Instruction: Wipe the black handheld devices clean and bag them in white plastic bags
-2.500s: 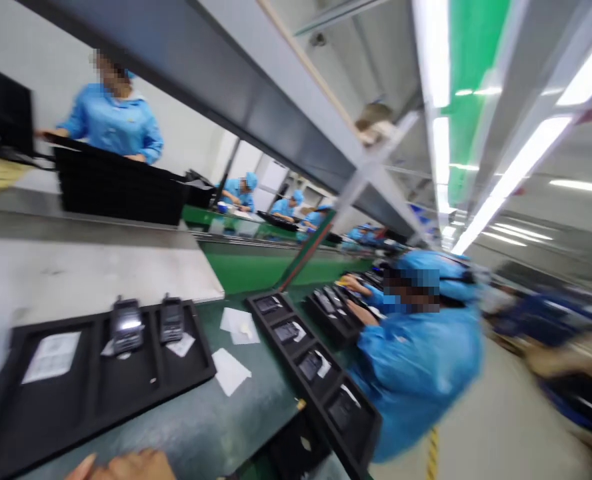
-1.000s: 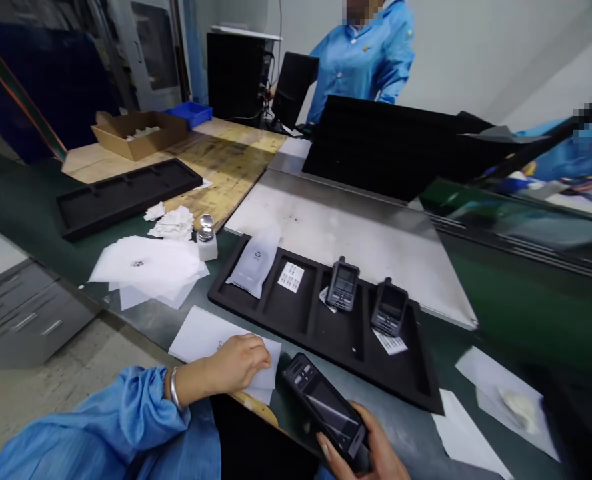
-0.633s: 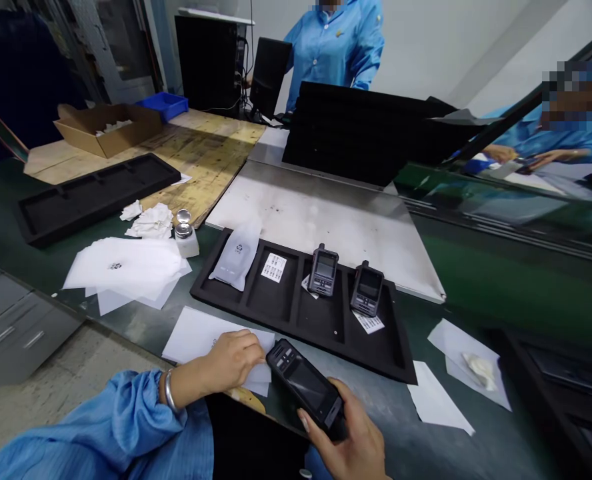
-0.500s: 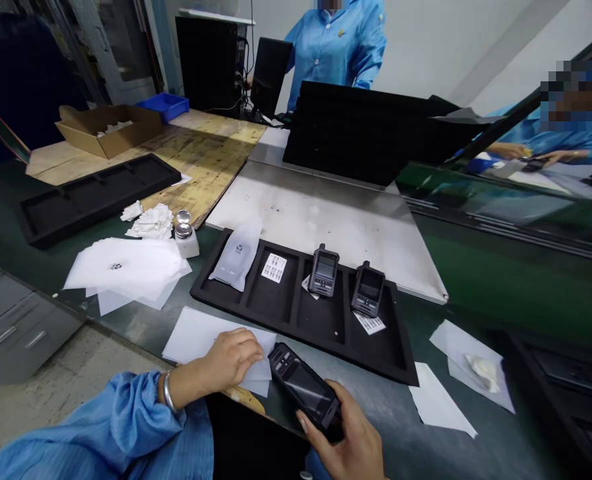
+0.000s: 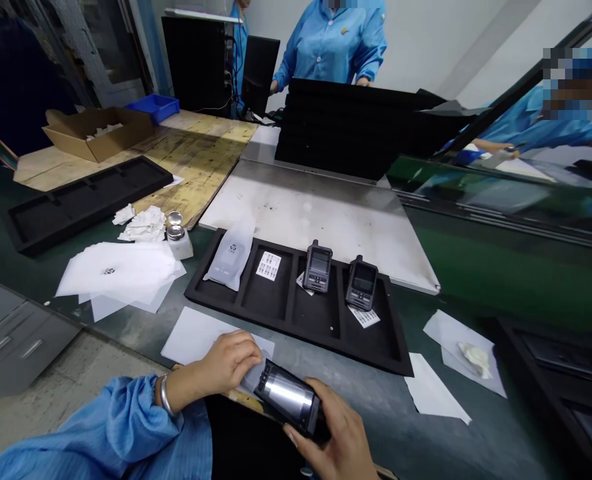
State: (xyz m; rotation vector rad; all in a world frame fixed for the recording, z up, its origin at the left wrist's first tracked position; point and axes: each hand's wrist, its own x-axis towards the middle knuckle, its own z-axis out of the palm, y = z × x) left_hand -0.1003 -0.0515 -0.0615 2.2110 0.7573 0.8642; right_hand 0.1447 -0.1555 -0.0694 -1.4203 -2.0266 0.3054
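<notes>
A black handheld radio (image 5: 287, 395) with a shiny, light-reflecting screen is gripped at its lower end by my right hand (image 5: 339, 427). My left hand (image 5: 229, 361) is closed, its fingertips pinching the edge of a translucent plastic bag (image 5: 252, 377). The radio's far end meets the bag's mouth; how far it is inside is unclear. Another white bag (image 5: 193, 337) lies flat beneath my left hand. Beyond my hands, a black foam tray (image 5: 296, 327) holds a bagged item (image 5: 231, 257), a label sheet (image 5: 269, 266) and two upright-facing radios (image 5: 319, 267) (image 5: 361, 283) resting on labels.
On the left are a stack of white bags (image 5: 121, 270), a pump bottle (image 5: 180, 241), crumpled tissues (image 5: 146, 225) and another foam tray (image 5: 91, 200). Papers (image 5: 436, 390) lie right, beside dark trays (image 5: 551, 373). Co-workers in blue (image 5: 333, 43) stand beyond stacked black foam (image 5: 366, 130).
The radio has shifted left toward the bag at my left hand and rolled so its screen catches the light. My right hand moved left with it. The view has shifted slightly.
</notes>
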